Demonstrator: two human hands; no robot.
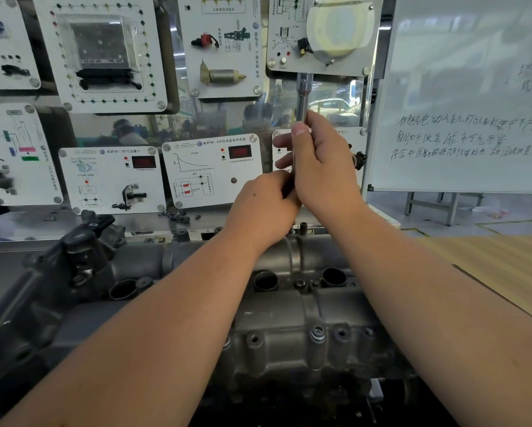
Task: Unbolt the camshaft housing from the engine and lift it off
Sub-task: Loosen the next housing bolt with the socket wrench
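Observation:
The grey cast camshaft housing [289,318] lies across the engine in front of me, with round plug wells and bolt bosses along its top. Both my hands are raised above its far edge. My right hand [323,158] grips the shaft of a long metal wrench [304,94] that stands upright, its handle end pointing up. My left hand [266,208] curls round the lower part of the same tool, just under the right hand. The tool's lower end is hidden behind my hands.
A black bracket assembly [82,251] sits at the engine's left end. Behind stands a training board with sensor panels [212,167]. A whiteboard [462,103] with writing is at the right, and a wooden tabletop [505,266] lies beside the engine.

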